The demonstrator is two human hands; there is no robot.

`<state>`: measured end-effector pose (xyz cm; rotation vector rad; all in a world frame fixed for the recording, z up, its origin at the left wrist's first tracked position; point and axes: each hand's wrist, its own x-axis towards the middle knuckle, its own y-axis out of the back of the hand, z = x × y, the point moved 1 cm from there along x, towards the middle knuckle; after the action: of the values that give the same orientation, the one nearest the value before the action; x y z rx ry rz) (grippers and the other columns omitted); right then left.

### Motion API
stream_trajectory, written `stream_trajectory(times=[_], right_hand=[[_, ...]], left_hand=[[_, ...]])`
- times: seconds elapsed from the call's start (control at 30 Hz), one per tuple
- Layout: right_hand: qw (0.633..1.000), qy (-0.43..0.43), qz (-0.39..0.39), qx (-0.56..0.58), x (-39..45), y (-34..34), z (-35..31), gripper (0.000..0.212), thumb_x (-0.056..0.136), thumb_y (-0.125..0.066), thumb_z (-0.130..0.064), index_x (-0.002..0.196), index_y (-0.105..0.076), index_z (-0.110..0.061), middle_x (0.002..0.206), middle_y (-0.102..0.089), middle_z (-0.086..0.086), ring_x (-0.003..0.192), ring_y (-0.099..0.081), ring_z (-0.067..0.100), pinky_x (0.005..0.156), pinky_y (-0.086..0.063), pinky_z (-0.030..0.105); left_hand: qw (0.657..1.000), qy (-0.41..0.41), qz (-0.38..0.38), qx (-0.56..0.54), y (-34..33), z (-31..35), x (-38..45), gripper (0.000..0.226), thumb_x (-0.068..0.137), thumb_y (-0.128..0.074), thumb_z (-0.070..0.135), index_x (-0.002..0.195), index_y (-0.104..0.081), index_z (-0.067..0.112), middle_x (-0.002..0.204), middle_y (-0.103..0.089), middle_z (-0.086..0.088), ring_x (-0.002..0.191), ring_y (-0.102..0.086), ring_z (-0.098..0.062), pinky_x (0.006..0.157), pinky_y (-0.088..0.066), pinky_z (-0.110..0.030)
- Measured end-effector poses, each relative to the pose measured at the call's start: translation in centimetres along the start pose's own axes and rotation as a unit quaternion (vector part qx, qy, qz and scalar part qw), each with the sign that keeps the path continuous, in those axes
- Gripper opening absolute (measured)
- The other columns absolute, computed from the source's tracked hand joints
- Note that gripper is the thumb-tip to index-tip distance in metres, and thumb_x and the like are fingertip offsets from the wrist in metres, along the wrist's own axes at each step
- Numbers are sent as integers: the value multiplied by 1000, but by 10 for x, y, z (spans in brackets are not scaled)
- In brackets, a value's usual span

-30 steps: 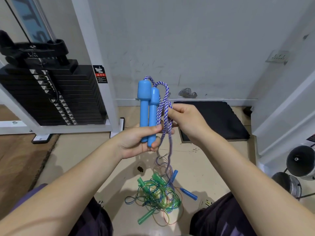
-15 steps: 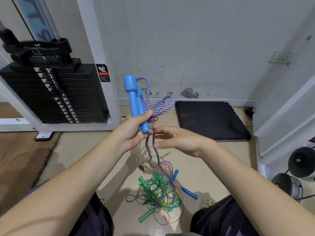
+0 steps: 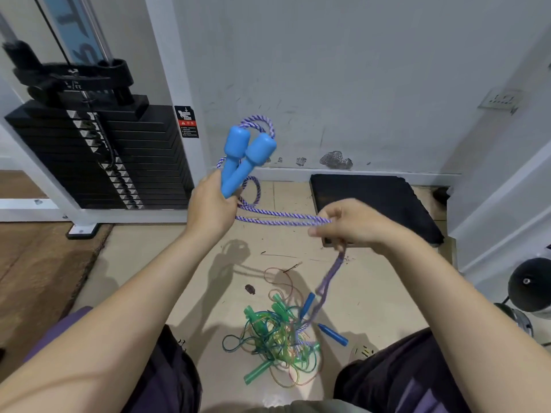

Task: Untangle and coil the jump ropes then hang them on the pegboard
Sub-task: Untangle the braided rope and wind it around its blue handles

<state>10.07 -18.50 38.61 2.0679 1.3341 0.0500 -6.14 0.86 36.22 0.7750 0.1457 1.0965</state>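
Your left hand [image 3: 213,208] grips the two blue handles [image 3: 243,160] upright while your right hand [image 3: 354,223] pinches the doubled purple rope [image 3: 280,217] stretched between them. The rope's tail trails into the tangled pile [image 3: 275,338] on the floor; pulling harder could tighten that snarl.

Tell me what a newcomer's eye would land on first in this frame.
First, the two bright blue handles held up at centre by the left hand, with the purple-and-white rope stretched across to the right hand, which pinches it. Next, the tangled pile of green ropes on the floor between the knees, the purple rope trailing down into it. The black weight stack fills the upper left.
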Motion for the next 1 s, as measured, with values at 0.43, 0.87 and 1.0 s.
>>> stream_trajectory(times=[0.43, 0.87, 1.0], right_hand=[[979, 19, 194, -52, 5, 29, 14, 39, 79, -79, -44, 70, -68, -8, 47, -46, -9, 43, -37, 6, 50, -35, 25], [978, 71, 195, 21, 9, 4, 3, 65, 79, -77, -45, 134, -52, -20, 125, -57, -2, 107, -60, 13, 94, -50, 32], [971, 165, 128, 116, 5, -9, -10, 76, 69, -75, -65, 133, -47, -34, 132, -54, -13, 124, -51, 5, 101, -42, 26]], left_hand=[[911, 144, -243, -301, -6, 9, -14, 22, 92, -69, 11, 105, -55, 1, 88, -63, -19, 56, -70, -18, 54, -57, -23], [882, 118, -384, -248, -7, 10, -21, 16, 94, -68, 23, 103, -62, 11, 82, -73, -10, 54, -65, -20, 50, -53, -26], [847, 83, -483, -205, -9, 13, -29, 13, 96, -64, 25, 95, -57, 14, 58, -53, -4, 47, -48, -17, 40, -34, -21]])
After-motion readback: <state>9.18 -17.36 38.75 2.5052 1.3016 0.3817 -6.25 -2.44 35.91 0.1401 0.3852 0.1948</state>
